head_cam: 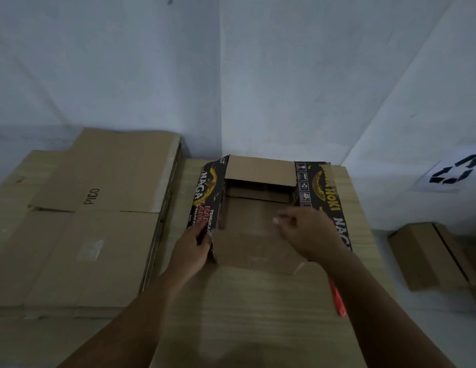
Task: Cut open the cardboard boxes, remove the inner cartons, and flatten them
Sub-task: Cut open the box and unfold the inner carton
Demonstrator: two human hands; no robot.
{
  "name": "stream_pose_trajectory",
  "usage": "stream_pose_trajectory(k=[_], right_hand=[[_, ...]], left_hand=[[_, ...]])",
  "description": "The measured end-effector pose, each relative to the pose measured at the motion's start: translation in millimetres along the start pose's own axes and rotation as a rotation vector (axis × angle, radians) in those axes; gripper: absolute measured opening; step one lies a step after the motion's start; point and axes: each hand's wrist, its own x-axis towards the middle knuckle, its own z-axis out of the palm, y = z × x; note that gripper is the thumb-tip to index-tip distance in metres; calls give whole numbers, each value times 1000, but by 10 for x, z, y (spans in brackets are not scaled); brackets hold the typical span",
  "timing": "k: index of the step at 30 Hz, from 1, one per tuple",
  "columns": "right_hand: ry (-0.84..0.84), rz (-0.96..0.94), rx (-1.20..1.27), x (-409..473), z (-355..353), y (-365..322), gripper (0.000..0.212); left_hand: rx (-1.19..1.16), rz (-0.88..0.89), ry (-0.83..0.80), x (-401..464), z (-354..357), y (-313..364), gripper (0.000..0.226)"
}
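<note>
On table [258,314], one box [260,171], two hands

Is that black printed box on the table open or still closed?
Open. The black printed box has its top flaps spread outward, and brown cartons show inside.

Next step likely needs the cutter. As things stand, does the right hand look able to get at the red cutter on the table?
Probably yes. The red cutter lies uncovered on the table beside the right forearm, and the right hand holds nothing.
</note>
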Motion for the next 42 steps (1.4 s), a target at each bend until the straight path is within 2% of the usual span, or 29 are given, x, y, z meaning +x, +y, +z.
stream_pose_trajectory(k=[2, 4, 6, 8, 9, 12, 14, 16, 19, 22, 24, 26, 28, 30, 32, 34, 37, 42], right_hand=[[-330, 43, -16, -132, -71, -69, 45], [-492, 11, -119, -189, 67, -98, 64], [-513, -7, -197, -176, 346, -66, 80], [-511, 10, -252, -159, 634, -11, 86], [-513, 17, -285, -165, 759, 15, 80], [-427, -26, -401, -238, 959, 72, 44], [-420, -37, -419, -302, 996, 62, 36], [-461, -44, -416, -377, 1022, 31, 39], [-552, -18, -347, -489, 1060, -11, 49], [-656, 9, -234, -529, 993, -82, 71], [-568, 41, -84, -452, 895, -157, 77], [-339, 29, -34, -290, 828, -211, 64], [-107, -10, -139, -38, 835, -188, 45], [72, -5, -232, 280, 844, -116, 36], [119, -18, -296, 606, 817, -40, 40], [72, -56, -394, 868, 774, 43, 42], [120, -154, -491, 1071, 706, 178, 28], [632, -367, -347, 1303, 537, 317, 13]], left_hand=[[-49, -15, 6, -10, -17, -21, 62], [-80, -22, 8, 5, -37, -35, 70], [-76, -40, -2, 23, -59, -21, 72], [-66, -39, -1, 16, -74, -11, 73], [-50, -30, 6, 3, -84, -15, 74], [82, -3, 11, -75, -101, -25, 87], [220, -12, 14, -169, -117, -3, 87], [356, 26, 60, -253, -115, -12, 84], [464, 199, 126, -271, -96, -73, 81], [530, 292, 75, -132, -62, -74, 83], [547, 319, 40, -8, -35, -31, 86], [551, 306, 13, 86, -7, 50, 87], [565, 263, -24, 139, 38, 122, 86], [608, 231, -36, 151, 93, 178, 85], [629, 216, -25, 141, 148, 190, 83], [622, 212, -12, 132, 189, 158, 79], [610, 224, 9, 131, 213, 115, 78], [615, 215, -6, 133, 223, 107, 79]])
